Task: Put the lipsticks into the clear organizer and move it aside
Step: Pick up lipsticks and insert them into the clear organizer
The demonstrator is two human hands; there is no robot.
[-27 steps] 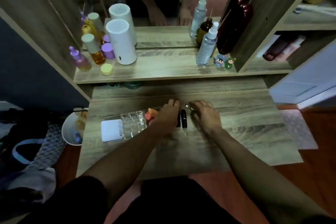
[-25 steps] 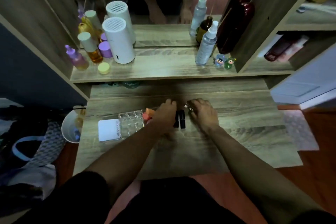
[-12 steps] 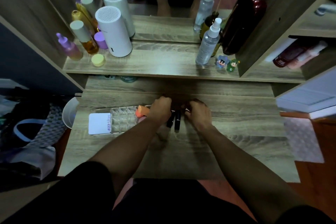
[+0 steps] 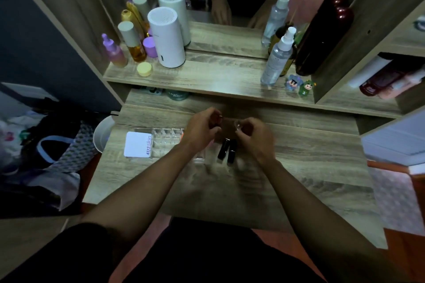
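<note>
- Head view: two dark lipsticks (image 4: pixel 226 150) lie side by side on the desk (image 4: pixel 299 167), just below and between the two raised hands, not yet stowed.
- Left hand (image 4: pixel 201 130) is curled shut round a small dark thing near its fingertips; it looks like a lipstick, though blur hides which part.
- Right hand (image 4: pixel 254 136) pinches a small shiny piece, perhaps a cap. Both hands meet above the desk, probably to close or check one lipstick before slotting it.
- Clear organizer (image 4: pixel 169 138) sits just left of the left hand, partly behind its wrist, compartments up and near for short drops.
- White box (image 4: pixel 138 145) touches the organizer's far-left side.
- Beyond the hands, the shelf (image 4: pixel 207 78) holds bottles and a white cylinder (image 4: pixel 166 38), well apart from the work.
</note>
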